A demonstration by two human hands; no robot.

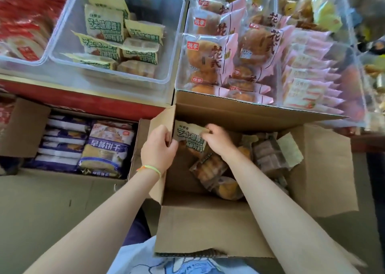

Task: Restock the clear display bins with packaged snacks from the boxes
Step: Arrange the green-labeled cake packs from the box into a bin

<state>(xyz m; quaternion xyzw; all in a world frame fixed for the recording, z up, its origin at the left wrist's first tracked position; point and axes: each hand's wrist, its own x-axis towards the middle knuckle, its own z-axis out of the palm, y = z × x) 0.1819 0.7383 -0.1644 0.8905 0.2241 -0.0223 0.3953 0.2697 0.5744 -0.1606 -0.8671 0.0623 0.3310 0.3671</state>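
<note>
An open cardboard box [208, 230] stands in front of me with several loose cake packets [210, 169] at its bottom. Both hands are inside it at the far left corner. My left hand [159, 146] and my right hand [218, 139] each pinch an end of one cream and green snack packet [190, 135], held upright. A clear display bin [166, 50] above and to the left holds several packets of the same cream and green kind [104, 23], and much of its floor is bare.
A second open box [25, 132] on the left holds blue and white biscuit packs [108, 148]. Clear bins of pink-wrapped buns [210, 59] and pink packets [308, 79] sit at upper right. A bin of red packets [23, 19] is at upper left. A red shelf edge [83, 102] runs between.
</note>
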